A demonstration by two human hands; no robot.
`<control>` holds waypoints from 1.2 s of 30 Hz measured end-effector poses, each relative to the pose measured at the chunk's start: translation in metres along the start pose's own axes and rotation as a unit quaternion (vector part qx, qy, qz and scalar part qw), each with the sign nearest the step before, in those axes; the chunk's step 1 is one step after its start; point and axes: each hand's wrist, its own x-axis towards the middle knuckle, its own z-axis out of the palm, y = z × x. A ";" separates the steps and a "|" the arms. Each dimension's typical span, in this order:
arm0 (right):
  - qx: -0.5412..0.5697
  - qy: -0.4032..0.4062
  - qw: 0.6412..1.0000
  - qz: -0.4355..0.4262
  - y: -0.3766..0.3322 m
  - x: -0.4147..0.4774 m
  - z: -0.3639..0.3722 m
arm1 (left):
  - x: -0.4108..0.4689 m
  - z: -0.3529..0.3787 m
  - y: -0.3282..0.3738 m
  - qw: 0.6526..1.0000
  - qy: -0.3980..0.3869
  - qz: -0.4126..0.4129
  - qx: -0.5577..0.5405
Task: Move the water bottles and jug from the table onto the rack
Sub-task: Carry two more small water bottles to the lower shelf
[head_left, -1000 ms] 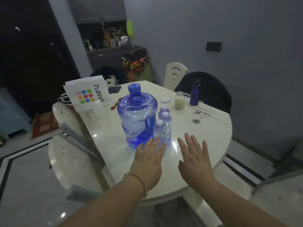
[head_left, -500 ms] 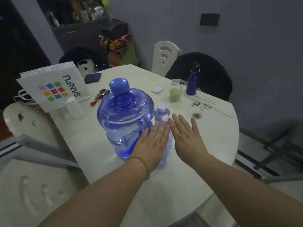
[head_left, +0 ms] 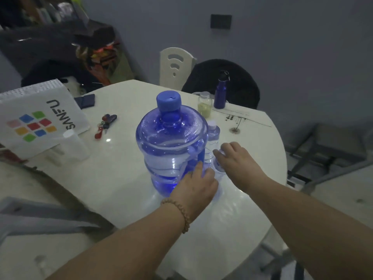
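Observation:
A big blue water jug (head_left: 171, 142) with a blue cap stands in the middle of the white round table (head_left: 121, 178). Small clear water bottles stand tight against its right side. The rear one (head_left: 213, 134) is untouched. My left hand (head_left: 196, 184), with a bead bracelet at the wrist, wraps round a small bottle at the jug's base, and that bottle is mostly hidden. My right hand (head_left: 236, 158) curls over the top of the small bottle (head_left: 219, 168) beside it.
A white paper bag (head_left: 40, 118) and a white cup (head_left: 74, 144) stand at the left. Keys (head_left: 105, 124), a dark wallet (head_left: 85, 101), a glass jar (head_left: 204, 105) and a dark blue flask (head_left: 221, 91) lie further back. Chairs ring the table.
Both hands went from flat and hovering above the small bottles to curled round them. The view has come closer to the table.

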 end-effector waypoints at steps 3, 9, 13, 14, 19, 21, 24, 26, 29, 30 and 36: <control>-0.032 -0.054 0.998 0.022 -0.021 -0.024 -0.005 | -0.022 0.011 0.001 0.996 -0.054 0.064 -0.016; -0.058 -0.024 0.996 0.066 -0.066 -0.083 -0.002 | -0.056 0.026 0.027 0.995 -0.086 0.044 -0.039; -0.047 -0.019 0.992 0.116 -0.092 -0.122 0.021 | -0.070 0.043 0.048 0.984 -0.159 -0.035 -0.079; -0.029 -0.020 0.991 0.128 -0.098 -0.130 0.027 | -0.073 0.048 0.052 0.980 -0.175 -0.050 -0.087; 0.060 -0.002 0.981 0.182 -0.132 -0.156 0.056 | -0.082 0.071 0.079 0.947 -0.217 -0.116 -0.206; 0.076 -0.018 0.977 0.198 -0.146 -0.170 0.069 | -0.082 0.073 0.090 0.933 -0.221 -0.146 -0.243; 0.114 -0.044 0.968 0.219 -0.159 -0.182 0.079 | -0.080 0.084 0.098 0.932 -0.210 -0.172 -0.241; 0.137 -0.057 0.957 0.249 -0.159 -0.173 0.074 | -0.078 0.089 0.098 0.941 -0.191 -0.180 -0.214; 0.127 -0.097 0.935 0.317 -0.157 -0.154 0.064 | -0.074 0.096 0.099 0.938 -0.171 -0.170 -0.251; 0.121 -0.112 0.930 0.328 -0.156 -0.151 0.064 | -0.073 0.098 0.101 0.930 -0.171 -0.165 -0.280; 0.109 -0.234 0.926 0.274 -0.151 -0.149 0.108 | -0.073 0.101 0.108 0.930 -0.138 -0.163 -0.300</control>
